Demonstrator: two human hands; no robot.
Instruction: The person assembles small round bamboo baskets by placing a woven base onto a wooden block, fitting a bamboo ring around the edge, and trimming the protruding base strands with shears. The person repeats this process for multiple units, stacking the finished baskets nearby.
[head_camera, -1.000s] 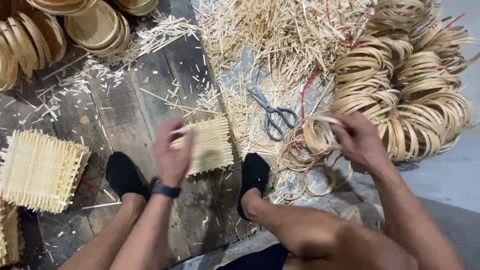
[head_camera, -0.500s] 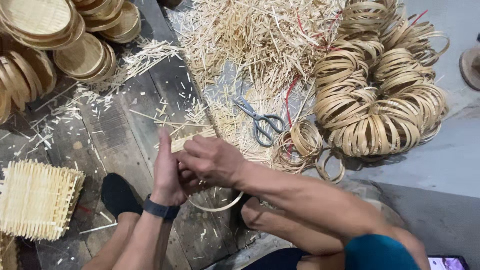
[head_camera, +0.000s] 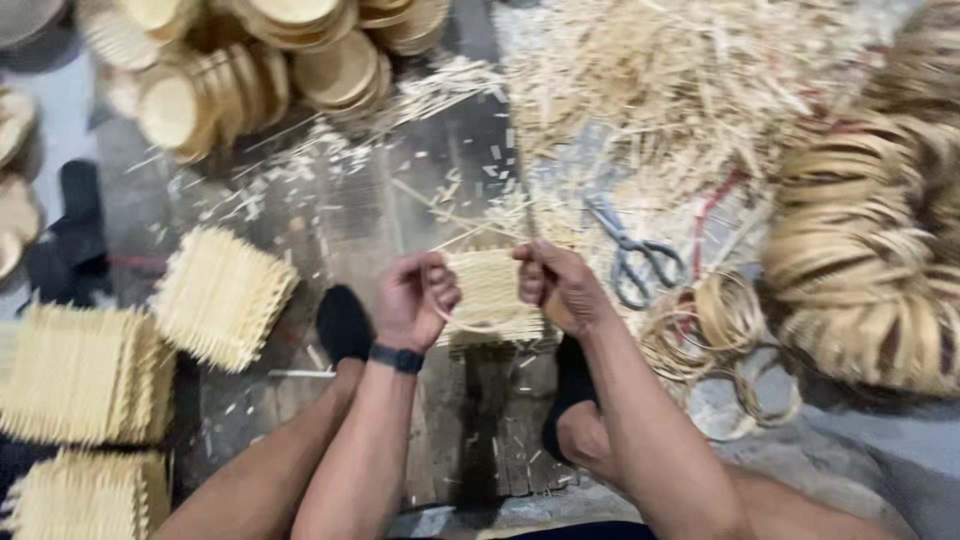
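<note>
Now spread apart, the hands have been shifted: the pale square woven bamboo mat (head_camera: 487, 290) is gripped at its edges, left hand (head_camera: 415, 300) and right hand (head_camera: 555, 285) closed, above the plank floor (head_camera: 340, 215). Shaping appears underway; steel scissors (head_camera: 630, 250) lie nearby.

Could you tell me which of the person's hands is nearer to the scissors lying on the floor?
Right. The right hand is just left of the scissors; the left hand is farther, beyond the woven mat.
</note>
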